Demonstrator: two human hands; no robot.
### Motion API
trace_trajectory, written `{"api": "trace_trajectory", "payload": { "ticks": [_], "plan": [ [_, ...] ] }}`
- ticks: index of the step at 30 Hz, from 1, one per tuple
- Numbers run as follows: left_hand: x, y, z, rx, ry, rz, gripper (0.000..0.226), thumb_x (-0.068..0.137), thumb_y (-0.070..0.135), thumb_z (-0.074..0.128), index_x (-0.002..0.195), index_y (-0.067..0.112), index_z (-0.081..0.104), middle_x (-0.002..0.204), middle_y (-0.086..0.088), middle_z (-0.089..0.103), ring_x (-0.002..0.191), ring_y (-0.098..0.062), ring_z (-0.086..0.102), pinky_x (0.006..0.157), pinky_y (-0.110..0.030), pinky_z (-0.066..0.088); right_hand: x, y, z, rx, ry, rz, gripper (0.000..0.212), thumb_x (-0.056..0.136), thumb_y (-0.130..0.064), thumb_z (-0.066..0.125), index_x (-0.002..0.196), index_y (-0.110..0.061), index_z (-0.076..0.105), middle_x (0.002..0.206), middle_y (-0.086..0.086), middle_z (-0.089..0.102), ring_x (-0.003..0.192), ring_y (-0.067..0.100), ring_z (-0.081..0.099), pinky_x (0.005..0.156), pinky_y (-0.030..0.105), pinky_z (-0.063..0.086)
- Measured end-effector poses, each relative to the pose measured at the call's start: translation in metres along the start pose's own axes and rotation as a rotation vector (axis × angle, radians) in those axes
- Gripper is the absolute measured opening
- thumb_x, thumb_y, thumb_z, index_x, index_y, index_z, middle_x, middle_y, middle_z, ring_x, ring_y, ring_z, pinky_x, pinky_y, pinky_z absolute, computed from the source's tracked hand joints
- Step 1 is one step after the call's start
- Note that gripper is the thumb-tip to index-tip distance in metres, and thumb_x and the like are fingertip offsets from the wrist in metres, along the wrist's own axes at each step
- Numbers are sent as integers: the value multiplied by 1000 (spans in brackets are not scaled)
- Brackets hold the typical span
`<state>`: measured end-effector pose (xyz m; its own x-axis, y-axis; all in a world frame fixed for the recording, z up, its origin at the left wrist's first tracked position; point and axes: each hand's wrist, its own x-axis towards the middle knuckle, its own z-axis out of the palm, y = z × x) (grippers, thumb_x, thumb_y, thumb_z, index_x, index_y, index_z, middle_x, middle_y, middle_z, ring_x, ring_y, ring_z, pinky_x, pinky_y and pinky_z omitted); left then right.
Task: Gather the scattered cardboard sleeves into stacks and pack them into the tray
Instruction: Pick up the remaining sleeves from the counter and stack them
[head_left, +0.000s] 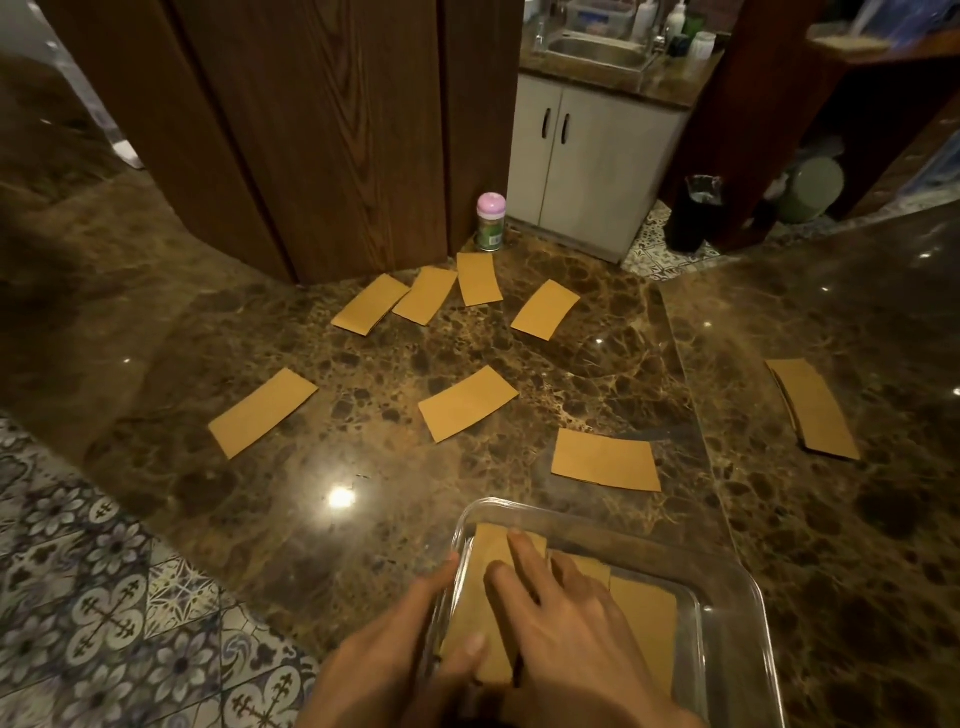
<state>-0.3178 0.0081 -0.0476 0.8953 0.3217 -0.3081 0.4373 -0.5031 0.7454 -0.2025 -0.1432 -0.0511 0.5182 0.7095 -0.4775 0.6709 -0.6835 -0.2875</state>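
Packed sleeves: flat tan cardboard sleeves (644, 613) are lying side by side in the clear rectangular glass tray (727, 649), which is sitting on the brown marbled stone counter (519, 364) at its near edge.

Right hand (561, 623): we are seeing it spread flat, fingers (524, 556) splayed and pressing down on the sleeves. We are reading this as seating the stack level so more will fit.

Left hand (384, 639): its fingers are lying straight along the outside of the tray's left wall, and its thumb (470, 649) is reaching over the rim onto the cardboard. This is probably bracing the tray against sliding.

Beyond the tray, loose sleeves are waiting:
- One (605, 460) is just past the far rim.
- One (467, 402) is farther out.
- One (262, 413) is far out to the left.
- A cluster of four (426, 293) is well beyond.
- An already gathered stack (813, 410) is out to the tray's right, likely staged for the next load.
- A green can with a pink lid (491, 221) is standing behind the cluster.

Limits:
- The tray's near edge and both wrists are running out of frame.
- The hands are covering much of the packed cardboard, so we are not counting layers.
- The depth of the stack on the right and the can's label are too blurred to read.
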Motion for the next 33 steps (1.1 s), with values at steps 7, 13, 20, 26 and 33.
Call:
{"api": "trace_trajectory", "payload": {
  "ticks": [7,13,20,26,33],
  "plan": [
    [99,-41,-89,358,249,-31,67,84,56,67,144,35,44,146,7,50,126,-17,52,103,-46,48,6,36,-88,257,388,-10,59,77,-86,47,113,-41,61,105,-23,66,93,-7,61,79,13,53],
    [186,-81,-144,543,205,-483,99,76,59,78,153,25,27,151,-21,35,135,-44,37,106,-55,38,84,127,-97,43,159,114,101,72,-50,89,156,-25,38,154,-2,48,142,21,45,116,36,40],
    [197,-95,-144,545,266,-549,95,69,69,75,143,22,39,139,-20,44,127,-40,41,103,-51,42,101,144,-79,9,65,98,78,78,-50,84,143,-36,43,135,-7,42,130,16,41,111,37,41],
    [200,-98,-166,491,203,-584,93,62,74,77,136,26,47,130,-16,54,120,-38,48,96,-47,48,131,155,-112,64,53,12,80,91,-49,74,157,-28,34,154,-2,46,144,20,42,118,36,37],
    [189,-39,-105,335,149,-367,77,78,58,76,133,14,44,135,-11,32,118,-29,52,106,-37,44,219,166,-177,-107,110,-79,77,97,-37,70,161,-25,28,164,2,36,149,25,39,121,39,33]
  ]
}}
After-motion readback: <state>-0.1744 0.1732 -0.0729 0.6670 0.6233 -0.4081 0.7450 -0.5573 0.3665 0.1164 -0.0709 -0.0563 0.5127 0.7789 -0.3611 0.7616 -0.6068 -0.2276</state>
